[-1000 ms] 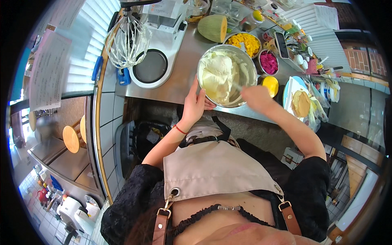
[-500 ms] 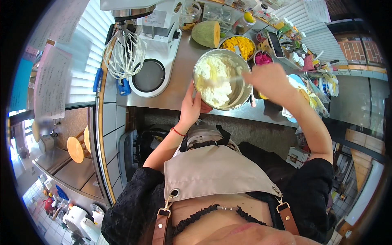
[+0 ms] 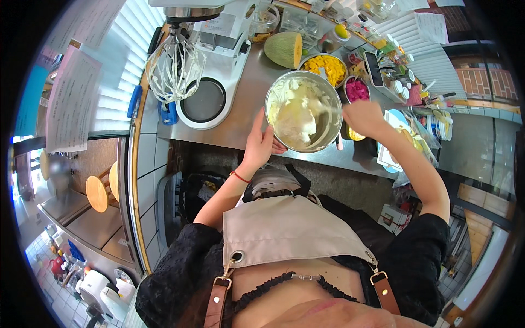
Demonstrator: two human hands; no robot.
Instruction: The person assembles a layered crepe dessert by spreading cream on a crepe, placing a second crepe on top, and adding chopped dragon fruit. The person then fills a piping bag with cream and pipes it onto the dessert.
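My left hand (image 3: 259,142) grips the near left rim of a steel mixing bowl (image 3: 329,134) full of whipped white cream (image 3: 295,115), which stands on the steel counter (image 3: 246,104). My right hand (image 3: 365,117) is closed at the bowl's right rim, holding a thin utensil (image 3: 331,108) whose end reaches into the cream; the utensil is blurred.
A white stand mixer with a wire whisk (image 3: 175,68) stands at the left. Behind the bowl are a halved melon (image 3: 284,49), a bowl of yellow fruit cubes (image 3: 325,65), a pink-filled bowl (image 3: 357,90), a phone (image 3: 373,69) and several jars. A plate (image 3: 395,117) lies right.
The bowl now sits tilted less, and my right hand has moved from over the bowl's right side out to its right rim. The view has shifted slightly.
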